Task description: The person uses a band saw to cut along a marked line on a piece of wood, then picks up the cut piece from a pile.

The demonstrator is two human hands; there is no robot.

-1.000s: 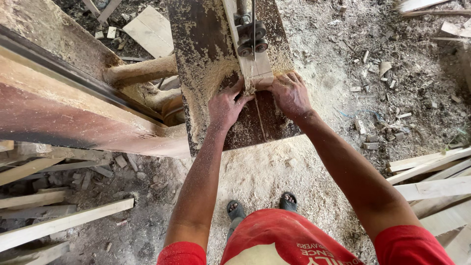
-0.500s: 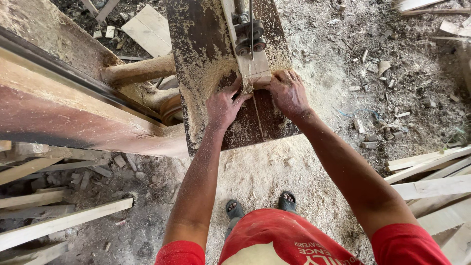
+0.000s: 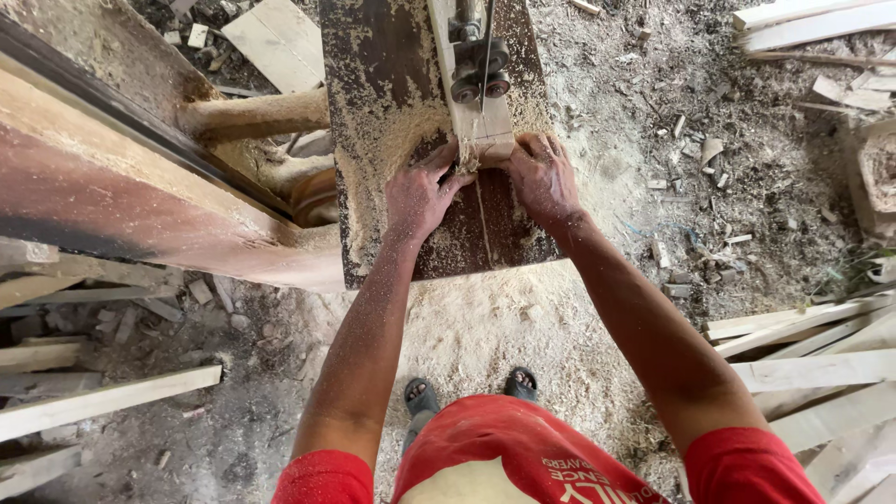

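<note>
Head view looks straight down on two bare hands pressed to a pale, narrow wood strip (image 3: 483,126) on a saw table (image 3: 373,84). Left hand (image 3: 417,193) lies palm down with fingers partly curled, fingertips against the strip's near left corner. Right hand (image 3: 542,177) curls over the strip's right edge, fingers bent around it. Between the two thumbs the thin vertical blade (image 3: 483,65) meets the wood, with a small tuft of sawdust at the cut. Above the strip sit dark, round guide rollers (image 3: 481,70). The table is a dark, rusty metal plate, dusted with fine tan sawdust that thickens toward the left. To its left runs a heavy reddish-brown housing (image 3: 112,187), smooth and curved, with a dust-coated round bar (image 3: 252,114) joining it. Below, the floor (image 3: 485,327) is heaped with soft sawdust, and two sandals show at the person's feet. Rough-sawn pale planks (image 3: 812,359) lie at the right, more slats (image 3: 103,397) at the left, and small offcuts scatter the gritty ground.
</note>
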